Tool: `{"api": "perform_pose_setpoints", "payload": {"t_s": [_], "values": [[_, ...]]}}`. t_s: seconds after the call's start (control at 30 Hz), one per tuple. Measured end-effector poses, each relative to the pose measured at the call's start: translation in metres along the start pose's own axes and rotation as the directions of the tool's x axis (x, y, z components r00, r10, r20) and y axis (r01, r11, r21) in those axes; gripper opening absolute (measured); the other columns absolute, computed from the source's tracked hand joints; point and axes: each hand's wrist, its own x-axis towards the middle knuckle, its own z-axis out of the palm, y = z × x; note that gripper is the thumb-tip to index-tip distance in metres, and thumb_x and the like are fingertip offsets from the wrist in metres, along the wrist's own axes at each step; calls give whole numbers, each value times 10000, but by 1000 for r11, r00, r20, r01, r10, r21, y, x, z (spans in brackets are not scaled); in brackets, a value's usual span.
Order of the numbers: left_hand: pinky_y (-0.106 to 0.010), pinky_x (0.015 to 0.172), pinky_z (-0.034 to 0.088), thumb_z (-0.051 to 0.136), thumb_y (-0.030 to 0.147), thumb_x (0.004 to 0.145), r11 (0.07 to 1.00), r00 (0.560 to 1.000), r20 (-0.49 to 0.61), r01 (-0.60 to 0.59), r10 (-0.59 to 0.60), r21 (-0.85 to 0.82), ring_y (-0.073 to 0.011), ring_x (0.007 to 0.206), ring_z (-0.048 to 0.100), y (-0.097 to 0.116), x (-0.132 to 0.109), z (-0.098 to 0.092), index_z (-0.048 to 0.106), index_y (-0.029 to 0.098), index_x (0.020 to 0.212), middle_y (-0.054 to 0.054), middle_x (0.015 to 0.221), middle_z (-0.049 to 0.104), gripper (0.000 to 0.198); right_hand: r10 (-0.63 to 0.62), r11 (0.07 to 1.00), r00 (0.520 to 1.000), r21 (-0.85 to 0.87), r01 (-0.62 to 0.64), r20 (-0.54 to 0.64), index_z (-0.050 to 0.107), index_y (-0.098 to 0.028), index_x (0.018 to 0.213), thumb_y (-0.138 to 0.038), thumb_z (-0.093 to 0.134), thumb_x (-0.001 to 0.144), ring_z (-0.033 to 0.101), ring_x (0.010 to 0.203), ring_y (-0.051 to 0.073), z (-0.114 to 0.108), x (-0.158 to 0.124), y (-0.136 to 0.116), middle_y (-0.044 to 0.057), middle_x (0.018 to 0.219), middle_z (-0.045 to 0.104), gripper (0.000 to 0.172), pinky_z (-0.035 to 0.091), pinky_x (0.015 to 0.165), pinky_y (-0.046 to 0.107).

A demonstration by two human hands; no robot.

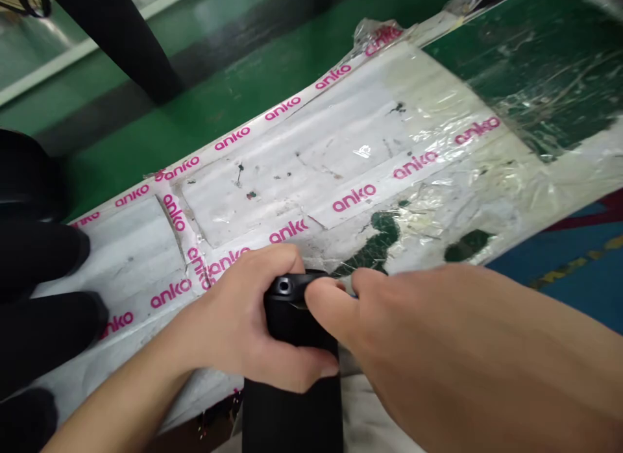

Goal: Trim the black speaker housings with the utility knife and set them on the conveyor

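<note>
Part (293,414), long and black, runs from the bottom edge of the view into our left hand (243,317), which grasps it around its upper portion, thumb across the near face. Its end, with a small hole (283,285), shows between that thumb and forefinger. Our right hand (399,330) curls at the end's right side; we cannot tell whether it pinches anything. Beyond lies the taped table (316,148).

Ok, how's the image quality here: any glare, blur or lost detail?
Head view: bright glare specks on the clear film; head view: right hand looks soft, perhaps motion blur; head view: black item so dark that little surface texture shows; head view: pink lettering on the tape is readable.
</note>
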Motion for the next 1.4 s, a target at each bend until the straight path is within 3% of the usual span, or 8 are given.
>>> {"api": "perform_pose_setpoints", "payload": {"t_s": [0.07,0.17,0.33,0.57,0.83,1.0,1.23,1.4], "values": [[-276,566,371,916,421,533,1000,1000,2,6,-6,-11,-151,669,471,-1,0,-2,511,197,756,11,730,549,513,-46,998,996,35,44,73,476,-286,757,-99,576,505,320,305,136,-10,6,4,-94,523,491,329,52,412,329],[-270,563,351,913,504,544,999,1000,5,-21,22,-27,-143,655,440,-3,-1,-3,496,198,730,18,705,522,550,-94,993,987,-57,103,134,514,-288,835,-96,537,552,374,323,158,-22,5,11,-95,557,522,342,83,402,337],[-251,544,303,917,535,542,994,994,-37,-102,101,-29,-120,633,384,-7,-1,-3,468,197,709,40,681,460,587,-93,973,996,-211,94,13,509,-234,1044,-69,409,749,505,376,158,-18,-13,17,-38,650,544,352,244,375,336],[-239,503,277,931,477,523,998,999,-18,-45,44,-42,-100,582,377,-2,2,0,475,191,685,46,645,462,562,-63,973,998,-221,65,18,486,-242,1125,-97,432,703,542,466,156,0,-17,4,-40,709,538,450,301,447,311],[-231,465,261,943,440,489,997,996,-52,-67,66,-28,-89,543,371,1,5,2,458,189,649,51,609,461,569,-56,968,998,-243,65,42,487,-246,1125,-124,515,591,530,452,151,4,-12,5,-50,702,535,548,274,442,308],[-216,437,255,944,369,492,996,992,-91,-91,92,13,-69,515,365,6,3,5,447,178,635,65,584,442,550,18,973,996,-229,3,91,467,-264,1109,-100,487,643,529,439,167,3,-11,0,-54,680,516,494,220,444,296],[-212,437,289,864,345,574,996,995,-91,-33,41,86,-71,518,418,18,0,7,467,181,646,62,608,492,436,89,971,987,-231,-57,132,453,-281,1122,-92,468,668,500,396,171,1,-11,-4,-66,642,503,492,101,487,272],[-237,432,298,857,395,594,994,997,-72,35,-28,101,-98,517,445,22,2,8,455,194,632,48,601,511,452,50,975,996,-220,-32,77,428,-271,910,-88,521,579,426,327,187,-7,-1,-4,-63,565,487,390,38,485,283]]}}
